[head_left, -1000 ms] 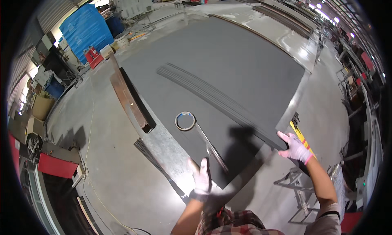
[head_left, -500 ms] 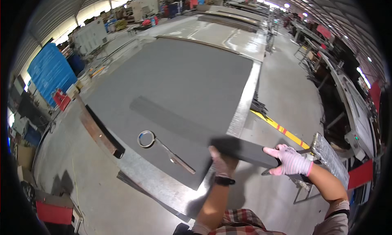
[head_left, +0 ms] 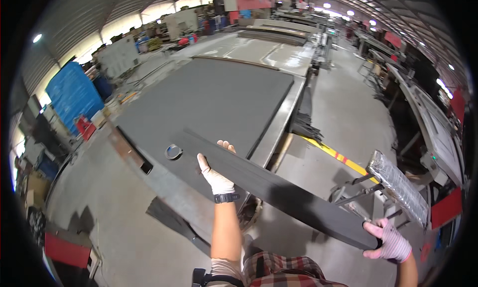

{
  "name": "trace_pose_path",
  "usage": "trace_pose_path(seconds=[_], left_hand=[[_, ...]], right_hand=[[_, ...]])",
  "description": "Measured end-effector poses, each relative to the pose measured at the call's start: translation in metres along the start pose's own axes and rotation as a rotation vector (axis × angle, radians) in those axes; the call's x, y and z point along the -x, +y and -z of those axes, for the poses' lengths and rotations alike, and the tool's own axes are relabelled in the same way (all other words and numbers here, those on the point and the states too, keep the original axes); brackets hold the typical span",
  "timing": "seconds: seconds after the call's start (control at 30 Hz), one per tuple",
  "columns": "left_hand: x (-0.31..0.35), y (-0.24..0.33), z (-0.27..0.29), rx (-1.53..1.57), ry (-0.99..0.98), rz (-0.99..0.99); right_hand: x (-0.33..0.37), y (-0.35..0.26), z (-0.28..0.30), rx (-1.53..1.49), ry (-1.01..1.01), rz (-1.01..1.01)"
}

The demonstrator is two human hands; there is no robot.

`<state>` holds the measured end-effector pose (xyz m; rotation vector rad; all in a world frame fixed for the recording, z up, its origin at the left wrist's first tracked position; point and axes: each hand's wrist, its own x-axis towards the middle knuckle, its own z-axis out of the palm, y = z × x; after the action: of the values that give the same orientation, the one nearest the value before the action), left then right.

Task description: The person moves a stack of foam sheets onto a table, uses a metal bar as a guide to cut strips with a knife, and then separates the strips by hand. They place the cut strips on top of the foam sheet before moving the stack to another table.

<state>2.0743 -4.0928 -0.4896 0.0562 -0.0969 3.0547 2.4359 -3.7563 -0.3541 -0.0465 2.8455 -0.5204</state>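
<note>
A long, flat dark grey strip (head_left: 289,195) slants from the large dark grey sheet (head_left: 224,97) down to the right, past the table edge. My left hand (head_left: 217,180), in a pale glove, grips it toward its far left part, thumb on the near side and fingertips showing beyond the far edge. My right hand (head_left: 390,241), in a pink and white striped glove, is closed round its right end. A silvery ring-shaped thing (head_left: 173,152) lies on the sheet left of my left hand.
The sheet rests on a metal-edged table (head_left: 181,207). Dark offcuts (head_left: 304,125) hang at its right side, above a yellow and red strip (head_left: 338,155) by the floor. A plastic-wrapped panel (head_left: 398,187) on a stand is close to my right hand. Another dark piece (head_left: 172,219) hangs at the near edge.
The strip has moved right and toward me, its right end now well past the table. My left hand has shifted left along it. The slim metal rod beside the ring is now hidden.
</note>
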Motion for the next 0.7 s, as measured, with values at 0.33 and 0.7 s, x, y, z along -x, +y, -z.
trace_pose_path(seconds=[0.33,0.7], left_hand=[[0.071,0.129,0.097,-1.067,0.440,-0.095],[0.022,0.137,0.149,-1.858,0.790,0.339]], right_hand=[[-0.039,0.064,-0.173,-0.954,-0.597,-0.016],[-0.058,0.066,-0.207,-1.188,-0.640,-0.350]])
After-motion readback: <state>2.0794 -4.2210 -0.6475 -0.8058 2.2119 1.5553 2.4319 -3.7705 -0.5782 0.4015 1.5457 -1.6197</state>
